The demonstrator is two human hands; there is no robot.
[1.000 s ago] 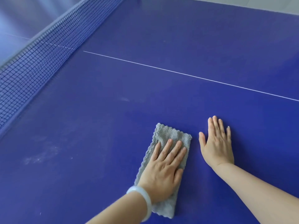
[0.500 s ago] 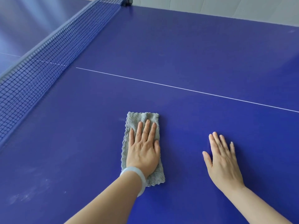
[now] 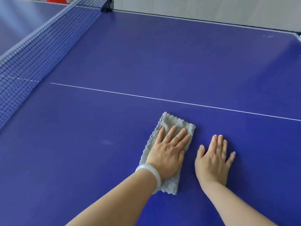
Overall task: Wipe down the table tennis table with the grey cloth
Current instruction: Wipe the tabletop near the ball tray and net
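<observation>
The wiping is under way but, by my judgement, far from finished. The grey cloth (image 3: 173, 122), folded into a long pad, lies flat on the blue desk (image 3: 146, 51) at about 5 o'clock in the view, on the near side of the white line (image 3: 162, 99). The left grip (image 3: 166, 154), with a pale bracelet (image 3: 155, 176) at the wrist, presses down on the cloth with fingers straight and slightly spread, pinching nothing. The right grip (image 3: 213, 160) rests flat on the bare desk just beside the cloth at its 3 o'clock, fingers straight and close together, apparently as a brace. The surface gives little sign of which parts have been covered. A pale smudge (image 3: 106, 142) shows at the cloth's 9 o'clock, and faint scuffs (image 3: 267, 36) mark the far corner at 2 o'clock, so those spots probably need a pass. The broad stretch beyond the white line towards 12 o'clock, the strip along the net (image 3: 32, 51) at 10 o'clock, and the half behind the net all look left to do.
</observation>
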